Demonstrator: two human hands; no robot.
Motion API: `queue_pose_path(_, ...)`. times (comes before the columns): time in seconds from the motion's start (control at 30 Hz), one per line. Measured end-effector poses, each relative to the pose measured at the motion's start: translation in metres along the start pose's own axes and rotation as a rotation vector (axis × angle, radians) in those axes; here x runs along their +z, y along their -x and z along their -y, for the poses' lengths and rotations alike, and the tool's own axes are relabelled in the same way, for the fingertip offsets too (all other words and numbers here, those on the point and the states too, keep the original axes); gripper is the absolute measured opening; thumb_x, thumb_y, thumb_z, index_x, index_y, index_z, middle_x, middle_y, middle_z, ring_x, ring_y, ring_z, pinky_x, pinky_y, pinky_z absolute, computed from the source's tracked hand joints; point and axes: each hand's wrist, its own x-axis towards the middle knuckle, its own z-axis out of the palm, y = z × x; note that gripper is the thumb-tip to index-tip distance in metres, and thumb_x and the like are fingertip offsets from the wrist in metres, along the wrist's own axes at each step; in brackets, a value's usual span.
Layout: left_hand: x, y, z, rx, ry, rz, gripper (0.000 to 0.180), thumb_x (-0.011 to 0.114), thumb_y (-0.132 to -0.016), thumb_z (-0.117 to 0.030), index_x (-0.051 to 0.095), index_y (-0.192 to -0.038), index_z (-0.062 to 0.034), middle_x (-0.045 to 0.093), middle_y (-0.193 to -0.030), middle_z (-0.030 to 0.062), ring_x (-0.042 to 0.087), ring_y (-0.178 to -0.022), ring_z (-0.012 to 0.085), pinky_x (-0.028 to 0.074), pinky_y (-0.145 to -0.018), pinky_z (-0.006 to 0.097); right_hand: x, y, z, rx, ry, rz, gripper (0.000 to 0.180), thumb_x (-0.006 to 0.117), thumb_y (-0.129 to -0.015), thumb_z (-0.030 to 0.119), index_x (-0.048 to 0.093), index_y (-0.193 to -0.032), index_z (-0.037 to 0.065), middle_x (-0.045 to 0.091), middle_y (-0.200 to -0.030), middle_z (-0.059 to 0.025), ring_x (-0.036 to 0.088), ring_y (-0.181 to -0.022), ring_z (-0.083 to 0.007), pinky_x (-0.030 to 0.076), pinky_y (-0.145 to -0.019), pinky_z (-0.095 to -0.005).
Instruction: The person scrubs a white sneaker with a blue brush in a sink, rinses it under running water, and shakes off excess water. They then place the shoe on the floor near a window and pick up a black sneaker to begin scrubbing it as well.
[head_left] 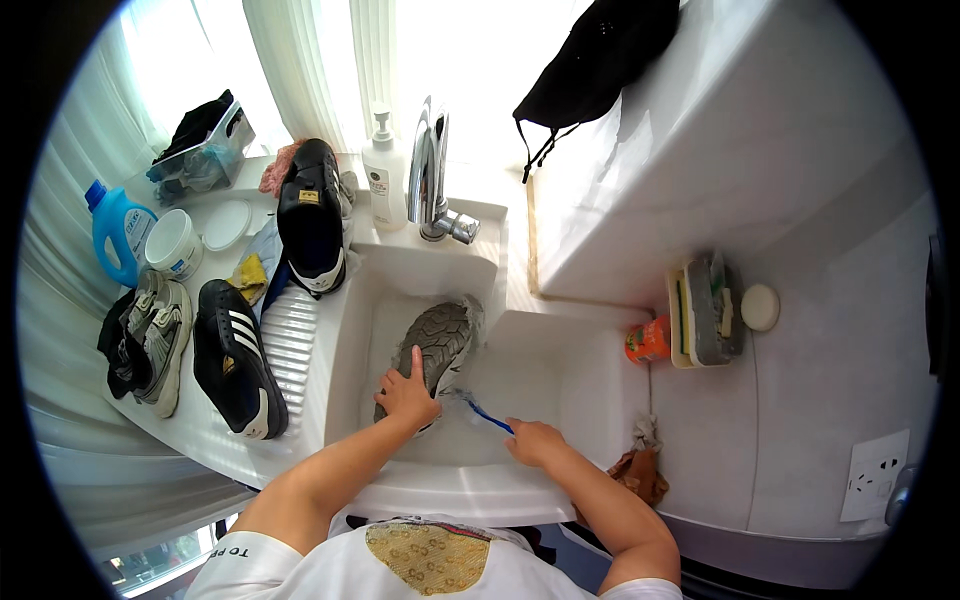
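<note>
Down in the white basin sink (pixel 590 385), the left hand (pixel 408 392) presses a grey sneaker (pixel 440 345) sole-up, fingers closed over its heel. The right hand (pixel 535 441), fingers wrapped shut, grips a blue-handled toothbrush (pixel 488 415) just beside the sole. Black striped shoes (pixel 237 370) rest on the counter (pixel 200 430).

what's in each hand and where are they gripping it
The left hand grips the grey shoe, sole up in the sink, at its near end. The right hand holds the blue brush by its handle end.
</note>
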Motion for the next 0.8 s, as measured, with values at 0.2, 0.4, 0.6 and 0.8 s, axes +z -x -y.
queue_pose_path(0.2, -0.011, -0.041, 0.046, 0.229, 0.447, 0.220, 0.115, 0.080, -0.055, -0.023, 0.011, -0.147, -0.0218, 0.045, -0.125, 0.0182, 0.046, -0.111, 0.0299, 0.038, -0.093, 0.040, -0.047, 0.023, 0.020, 0.132, -0.071, -0.071, 0.029, 0.051, -0.088, 0.028, 0.063, -0.111, 0.016, 0.064, -0.104, -0.0119, 0.060, -0.098, -0.0310, 0.047, -0.082, -0.0418)
queue_pose_path(0.4, -0.019, -0.019, 0.063, 0.350, 0.899, 0.166, 0.118, 0.084, -0.047, -0.015, 0.020, -0.146, -0.0151, 0.051, -0.124, 0.0162, 0.055, -0.102, 0.0279, 0.040, -0.092, 0.032, -0.044, 0.036, 0.001, 0.253, -0.138, -0.207, 0.034, 0.054, -0.086, 0.031, 0.062, -0.115, 0.018, 0.066, -0.098, -0.0120, 0.060, -0.094, -0.0322, 0.046, -0.083, -0.0430)
queue_pose_path(0.6, -0.038, 0.007, 0.070, 0.682, 0.670, -0.191, 0.120, 0.086, -0.049, -0.016, 0.016, -0.146, -0.0127, 0.042, -0.134, 0.0159, 0.048, -0.116, 0.0270, 0.037, -0.098, 0.035, -0.010, 0.019, -0.015, 0.160, -0.134, -0.397, 0.030, 0.054, -0.088, 0.029, 0.062, -0.114, 0.018, 0.066, -0.090, -0.0123, 0.061, -0.087, -0.0332, 0.047, -0.075, -0.0450)
queue_pose_path(0.8, -0.042, 0.015, 0.060, 0.443, 1.385, 0.382, 0.108, 0.078, -0.060, 0.000, 0.016, -0.147, -0.0156, 0.050, -0.125, 0.0157, 0.052, -0.112, 0.0252, 0.041, -0.095, 0.034, 0.016, -0.006, -0.008, 0.042, -0.277, -0.378, 0.028, 0.053, -0.087, 0.025, 0.064, -0.107, 0.009, 0.065, -0.086, -0.0167, 0.062, -0.077, -0.0322, 0.048, -0.068, -0.0416)
